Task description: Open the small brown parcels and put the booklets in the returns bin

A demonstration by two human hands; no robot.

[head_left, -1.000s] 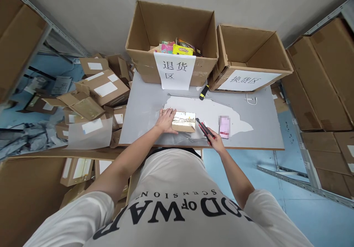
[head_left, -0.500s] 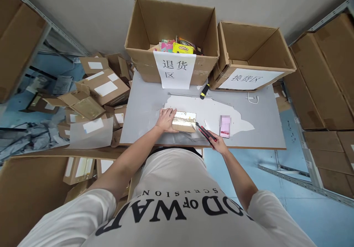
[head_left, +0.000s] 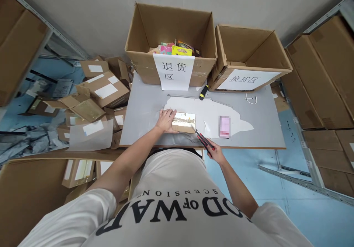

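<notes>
The right hand (head_left: 217,153) has drawn nearer, closed around the knife (head_left: 203,140), its tip now at the small box (head_left: 184,122) near the table (head_left: 143,107) edge. The left hand (head_left: 166,121) stays flat on the box; the blade is too small to make out.

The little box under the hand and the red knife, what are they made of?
The small box looks like brown cardboard, dull and papery, with shiny tape or a label on top. The knife seems to be red and black plastic with a thin metal blade, though that is too small to be sure.
</notes>
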